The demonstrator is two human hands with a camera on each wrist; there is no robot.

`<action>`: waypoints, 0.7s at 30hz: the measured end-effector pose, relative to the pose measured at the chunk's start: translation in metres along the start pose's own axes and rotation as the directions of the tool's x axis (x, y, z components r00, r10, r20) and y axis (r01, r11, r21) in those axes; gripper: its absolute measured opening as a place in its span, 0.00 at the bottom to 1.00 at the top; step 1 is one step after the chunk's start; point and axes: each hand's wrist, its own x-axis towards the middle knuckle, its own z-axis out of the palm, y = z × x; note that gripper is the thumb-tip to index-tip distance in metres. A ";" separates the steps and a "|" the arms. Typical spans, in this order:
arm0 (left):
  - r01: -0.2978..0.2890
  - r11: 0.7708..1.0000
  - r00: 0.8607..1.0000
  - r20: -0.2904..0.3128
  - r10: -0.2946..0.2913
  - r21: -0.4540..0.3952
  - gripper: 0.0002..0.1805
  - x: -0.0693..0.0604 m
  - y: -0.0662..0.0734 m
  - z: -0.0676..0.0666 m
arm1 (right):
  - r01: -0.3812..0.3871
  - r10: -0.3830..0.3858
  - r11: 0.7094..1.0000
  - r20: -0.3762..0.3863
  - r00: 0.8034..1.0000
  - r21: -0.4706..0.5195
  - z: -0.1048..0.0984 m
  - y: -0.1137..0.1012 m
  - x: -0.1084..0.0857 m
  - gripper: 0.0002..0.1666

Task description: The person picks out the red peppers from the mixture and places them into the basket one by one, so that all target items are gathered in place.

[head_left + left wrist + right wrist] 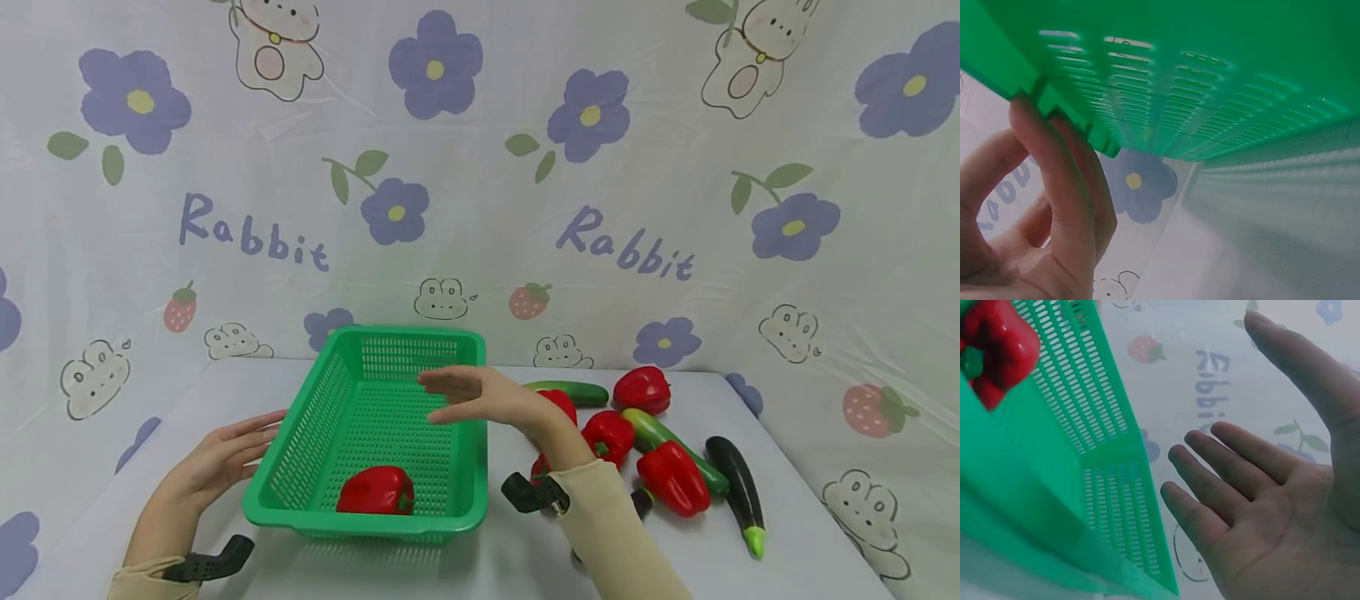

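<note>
The sleeves (618,533) are cream fabric, and each wrist carries a matte black, angled bracket (213,562). The left hand (225,458) stands beside the basket's left wall, its fingers loosely extended and slightly bent, the fingertips at the rim. The right hand (487,398) is above the basket's right rim, palm inward, fingers extended, thumb apart, gripping nothing.

The basket (390,433) is green moulded plastic: rectangular, with a smooth flanged rim, slotted walls and a perforated floor. A glossy, lobed red pepper (375,490) lies on its side inside, at the near end.

To the right, on the smooth white table (517,554), lie a blocky, shiny red pepper with folded lobes (673,479), a slender dark eggplant with a green cap (735,483), further rounded red peppers (609,435) and a cylindrical green cucumber (573,392).

Behind the table hangs a lightly creased white cloth (487,167) printed with flowers and rabbits.
</note>
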 end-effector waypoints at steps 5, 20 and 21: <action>0.004 1.000 1.000 -0.003 -0.004 -0.001 0.18 0.000 0.000 0.000 | -0.003 0.003 1.000 -0.029 1.000 0.002 -0.006 0.005 -0.008 0.39; -0.015 1.000 0.999 0.029 0.016 -0.023 0.19 0.001 -0.001 -0.001 | -0.008 0.012 0.999 -0.108 0.994 0.033 -0.029 0.020 -0.037 0.38; -0.015 1.000 1.000 0.026 0.015 -0.021 0.19 0.001 -0.001 -0.001 | -0.006 0.010 0.999 -0.114 0.993 0.034 -0.031 0.021 -0.039 0.38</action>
